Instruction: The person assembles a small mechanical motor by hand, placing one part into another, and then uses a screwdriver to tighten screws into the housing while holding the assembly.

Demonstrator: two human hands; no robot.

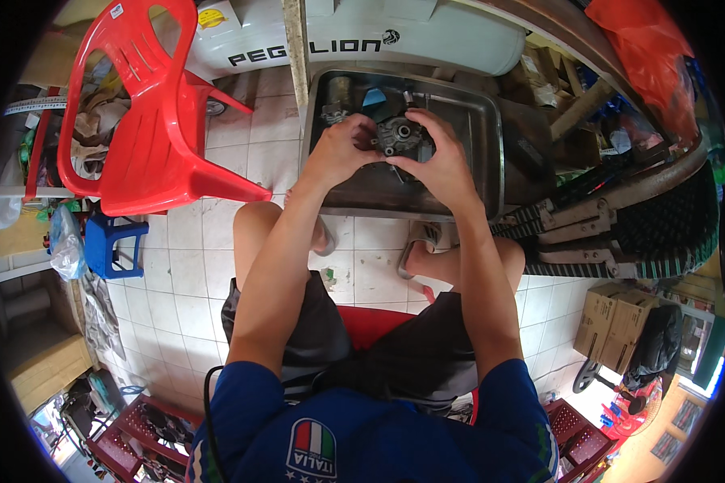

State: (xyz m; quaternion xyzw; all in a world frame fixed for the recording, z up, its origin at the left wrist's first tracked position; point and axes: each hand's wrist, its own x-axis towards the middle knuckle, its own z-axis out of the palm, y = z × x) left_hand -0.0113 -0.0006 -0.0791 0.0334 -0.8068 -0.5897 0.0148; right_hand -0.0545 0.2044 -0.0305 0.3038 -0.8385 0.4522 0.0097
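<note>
A red plastic chair (149,113) stood tilted on the pale tiled floor (185,266) beside a small blue stool (113,244), a white tank (362,36) lay behind, and cardboard boxes (612,322) sat far right.

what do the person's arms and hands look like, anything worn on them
Both arms are bare from the shoulder area down. The left hand and right hand wear no gloves, and no watch or bands show at the wrists. Short blue sleeves of a sports shirt cover only the upper arms.
</note>
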